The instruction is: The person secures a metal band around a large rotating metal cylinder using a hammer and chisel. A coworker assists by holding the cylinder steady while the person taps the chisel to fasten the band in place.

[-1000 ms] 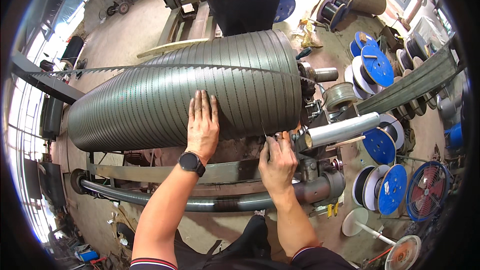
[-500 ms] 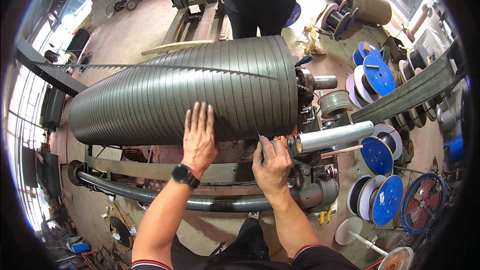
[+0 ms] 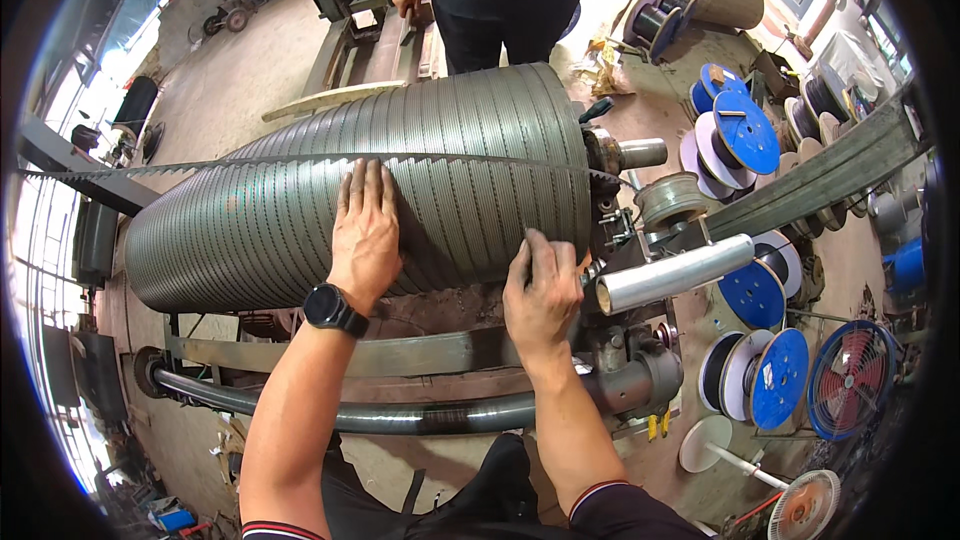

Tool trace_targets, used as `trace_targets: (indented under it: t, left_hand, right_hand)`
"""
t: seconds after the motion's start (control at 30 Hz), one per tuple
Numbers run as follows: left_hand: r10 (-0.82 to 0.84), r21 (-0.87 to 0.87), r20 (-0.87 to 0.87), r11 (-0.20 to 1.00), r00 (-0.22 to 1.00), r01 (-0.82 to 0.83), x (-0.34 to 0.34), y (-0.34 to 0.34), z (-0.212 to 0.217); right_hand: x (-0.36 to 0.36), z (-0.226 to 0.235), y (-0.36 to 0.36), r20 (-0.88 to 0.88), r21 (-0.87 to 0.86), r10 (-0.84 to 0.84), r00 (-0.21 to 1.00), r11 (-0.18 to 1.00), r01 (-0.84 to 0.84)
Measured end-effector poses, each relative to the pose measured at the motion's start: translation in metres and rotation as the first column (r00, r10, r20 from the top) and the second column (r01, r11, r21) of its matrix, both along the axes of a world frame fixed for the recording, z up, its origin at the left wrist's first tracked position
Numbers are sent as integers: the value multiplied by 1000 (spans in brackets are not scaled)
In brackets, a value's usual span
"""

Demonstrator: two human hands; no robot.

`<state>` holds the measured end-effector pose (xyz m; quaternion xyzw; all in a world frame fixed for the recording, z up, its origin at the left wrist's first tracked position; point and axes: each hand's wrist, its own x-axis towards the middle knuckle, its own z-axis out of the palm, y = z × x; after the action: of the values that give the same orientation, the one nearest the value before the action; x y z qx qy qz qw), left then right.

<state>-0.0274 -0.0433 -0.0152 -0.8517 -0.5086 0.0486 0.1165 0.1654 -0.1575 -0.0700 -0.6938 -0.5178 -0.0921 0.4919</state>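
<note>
A large grey metal roller [image 3: 300, 230], wound side by side with fine grooved, slotted turns, lies across in front of me. Along its top runs a long toothed strip [image 3: 420, 156], like a saw blade. My left hand [image 3: 365, 240] lies flat on the roller, fingers stretched out and their tips at the strip. Lower on the roller's right part is my right hand [image 3: 545, 290], its fingers curled against the surface with thumb and index close together. Anything between those fingertips is too small or hidden to name.
A metal tube [image 3: 675, 275] and a grooved pulley [image 3: 670, 202] sit by the roller's right end. A dark pipe [image 3: 430, 415] crosses on my side. Blue-and-white spools [image 3: 745, 130] and a fan [image 3: 850, 380] stand at right. Another person [image 3: 500, 10] stands beyond the roller.
My left hand has moved up and left on the roller to the toothed strip. My right hand has risen slightly onto the surface. The other person's one hand has lowered to their side.
</note>
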Motion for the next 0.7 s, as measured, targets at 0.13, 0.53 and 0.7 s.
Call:
trace_targets:
  t: [0.13, 0.53, 0.7]
  left_hand:
    - [-5, 64, 30, 998, 1000, 3, -2, -4, -11]
    - [85, 5, 143, 996, 986, -87, 2, -25, -30]
    - [49, 66, 161, 996, 986, -61, -2, -30, -44]
  right_hand:
    - [11, 7, 33, 36, 5, -112, 993, 994, 112]
    - [28, 1, 70, 126, -25, -51, 991, 998, 55]
    - [31, -2, 67, 162, 28, -32, 986, 999, 27]
